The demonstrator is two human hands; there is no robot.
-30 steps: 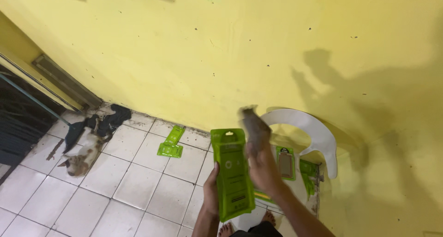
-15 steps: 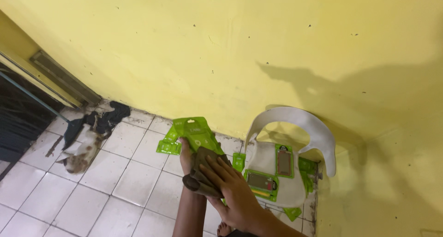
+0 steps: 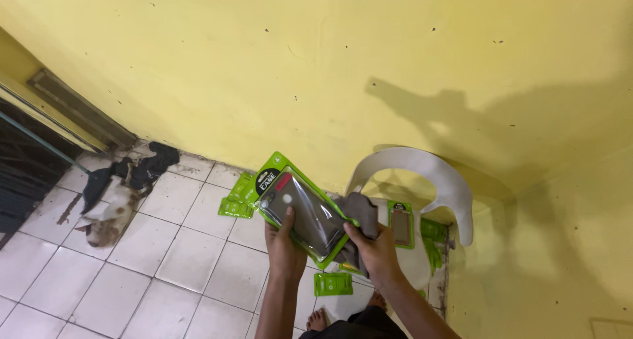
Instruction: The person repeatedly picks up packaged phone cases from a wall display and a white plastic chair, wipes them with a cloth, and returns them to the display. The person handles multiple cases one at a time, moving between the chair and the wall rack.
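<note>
My left hand [image 3: 283, 241] grips a green phone-case package [image 3: 300, 208] with a clear plastic front and a dark case inside, holding it by its lower left edge. My right hand [image 3: 372, 250] holds a grey-brown cloth [image 3: 359, 215] bunched against the package's right side. Both hands are held over the tiled floor, in front of a white plastic chair [image 3: 448, 187].
More green packages lie on the chair seat [image 3: 400, 224] and on the white floor tiles [image 3: 239, 200], [image 3: 332, 283]. A cat [image 3: 109, 210] lies by dark rags [image 3: 142, 171] at the left near a doorway. A yellow wall [image 3: 316, 68] rises behind. My bare foot [image 3: 318, 320] shows below.
The package has been turned so its clear front faces up, tilted diagonally. The cloth has shifted from on top of it to its right side. The view has come nearer to the chair.
</note>
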